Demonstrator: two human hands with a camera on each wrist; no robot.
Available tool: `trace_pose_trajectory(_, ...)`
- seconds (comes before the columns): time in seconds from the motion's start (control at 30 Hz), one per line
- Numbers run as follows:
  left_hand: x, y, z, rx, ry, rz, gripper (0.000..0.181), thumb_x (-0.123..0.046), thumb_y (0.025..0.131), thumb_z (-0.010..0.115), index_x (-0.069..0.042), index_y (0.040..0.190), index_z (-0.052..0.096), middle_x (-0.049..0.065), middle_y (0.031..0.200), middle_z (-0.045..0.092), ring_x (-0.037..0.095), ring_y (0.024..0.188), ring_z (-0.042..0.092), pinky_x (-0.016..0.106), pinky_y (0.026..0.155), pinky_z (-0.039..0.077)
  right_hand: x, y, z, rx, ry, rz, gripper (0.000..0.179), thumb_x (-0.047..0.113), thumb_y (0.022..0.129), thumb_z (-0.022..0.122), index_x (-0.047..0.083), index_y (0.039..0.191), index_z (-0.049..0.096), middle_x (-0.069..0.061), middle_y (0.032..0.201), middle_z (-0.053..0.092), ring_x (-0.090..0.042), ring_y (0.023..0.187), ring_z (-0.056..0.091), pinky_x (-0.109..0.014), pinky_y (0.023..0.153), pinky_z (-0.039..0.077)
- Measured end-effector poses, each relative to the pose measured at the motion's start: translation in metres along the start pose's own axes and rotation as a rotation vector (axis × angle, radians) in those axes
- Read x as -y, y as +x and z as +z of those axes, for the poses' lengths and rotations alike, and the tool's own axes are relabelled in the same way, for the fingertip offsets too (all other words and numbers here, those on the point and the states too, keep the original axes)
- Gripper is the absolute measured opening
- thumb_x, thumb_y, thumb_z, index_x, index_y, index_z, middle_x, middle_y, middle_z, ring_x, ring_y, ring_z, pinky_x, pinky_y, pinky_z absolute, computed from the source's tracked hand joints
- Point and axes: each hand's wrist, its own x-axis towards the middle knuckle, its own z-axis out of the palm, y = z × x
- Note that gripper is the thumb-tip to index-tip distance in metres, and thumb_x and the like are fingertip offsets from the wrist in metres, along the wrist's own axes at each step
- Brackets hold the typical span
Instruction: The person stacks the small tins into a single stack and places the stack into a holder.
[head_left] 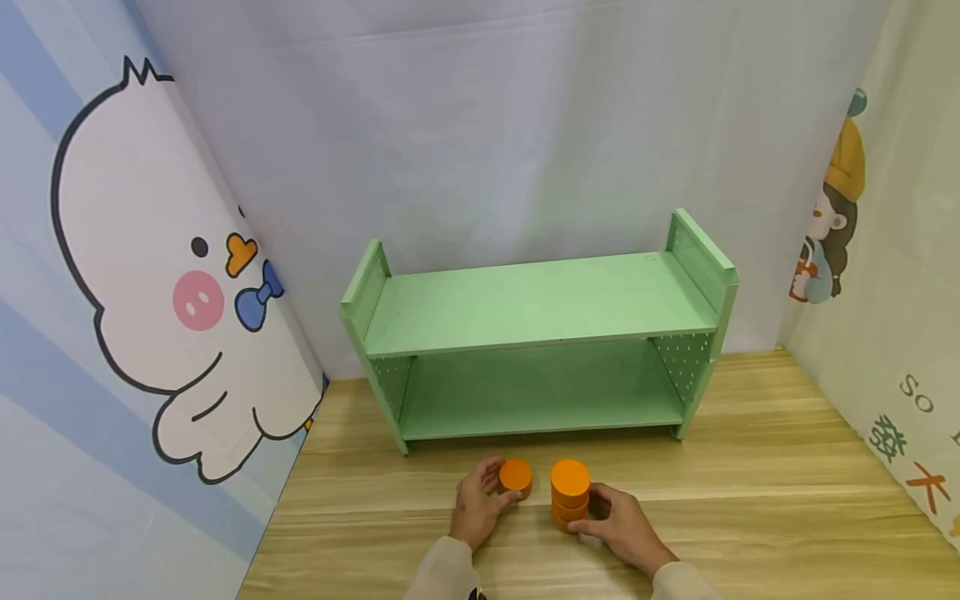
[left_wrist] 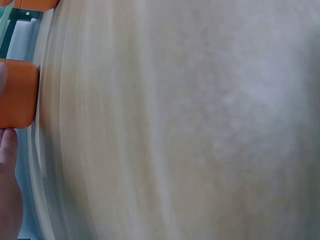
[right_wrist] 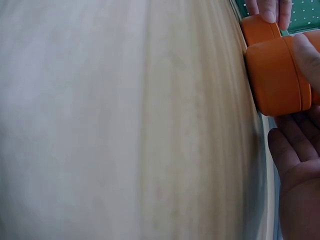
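I see the left hand (head_left: 476,506) partly curled, thumb and fingers on opposite sides of one orange tub (head_left: 515,475), and the right hand (head_left: 627,527) partly curled too, gripping the orange stack (head_left: 570,481) low down, thumb on the near side, fingers on the far side. I count two hands, one lone tub, one upright stack that looks three tiers high (exact number I can't confirm), and one green two-level shelf (head_left: 540,304). Tub and stack stand near each other on the table (head_left: 795,467), in front of the shelf.
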Motion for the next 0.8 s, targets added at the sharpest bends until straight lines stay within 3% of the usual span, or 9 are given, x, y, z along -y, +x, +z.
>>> trace_pose_trajectory(0.8, -0.010, -0.004, -0.006, 0.007, 0.014, 0.044, 0.057, 0.002, 0.074, 0.086, 0.007, 0.124, 0.059, 0.022, 0.124, 0.063, 0.036, 0.116, 0.063, 0.034, 0.098, 0.054, -0.001, 0.000, 0.000, -0.009, -0.017, -0.024, 0.055, 0.016, 0.076, 0.088, -0.007, 0.120, 0.064, -0.023, 0.118, 0.067, -0.034, 0.103, 0.068, -0.040, 0.087, 0.059)
